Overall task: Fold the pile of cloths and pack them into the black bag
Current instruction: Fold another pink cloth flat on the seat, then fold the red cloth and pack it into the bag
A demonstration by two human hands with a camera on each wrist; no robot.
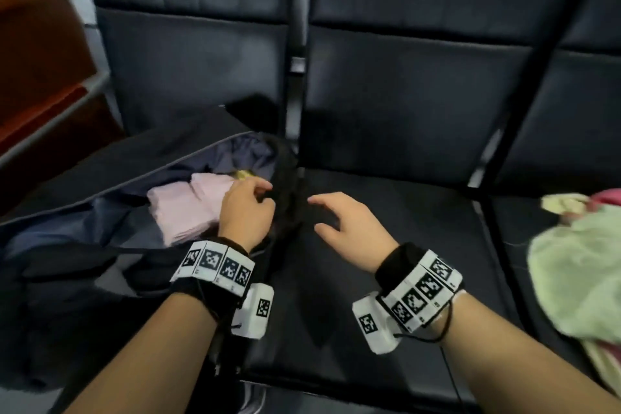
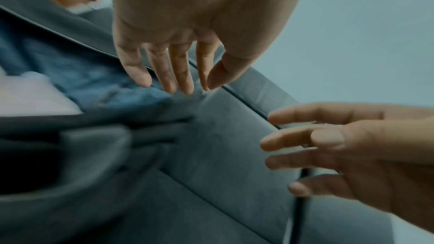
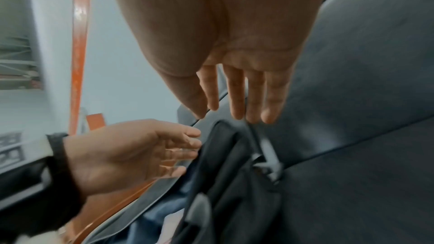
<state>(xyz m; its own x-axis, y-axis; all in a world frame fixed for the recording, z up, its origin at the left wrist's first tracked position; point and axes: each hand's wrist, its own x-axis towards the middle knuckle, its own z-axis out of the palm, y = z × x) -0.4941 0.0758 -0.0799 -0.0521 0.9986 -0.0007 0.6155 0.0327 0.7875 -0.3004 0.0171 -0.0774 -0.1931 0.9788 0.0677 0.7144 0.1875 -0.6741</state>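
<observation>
The black bag (image 1: 100,165) lies unzipped on the left seat, its blue lining showing. A folded pink cloth (image 1: 188,208) lies inside it, with a bit of yellow cloth (image 1: 244,174) behind. My left hand (image 1: 250,203) hovers over the bag's right rim, fingers relaxed and holding nothing (image 2: 173,81). My right hand (image 1: 331,212) is just right of the bag above the middle seat, fingers spread and empty (image 3: 234,110). The remaining pile of cloths (image 1: 578,265), pale green with pink and yellow pieces, sits on the right seat.
The row of black padded seats (image 1: 403,245) has tall backrests and metal dividers (image 1: 295,77). An orange-brown shelf unit (image 1: 40,77) stands to the left of the bag. The bag's strap and buckle (image 3: 267,168) hang at its right end.
</observation>
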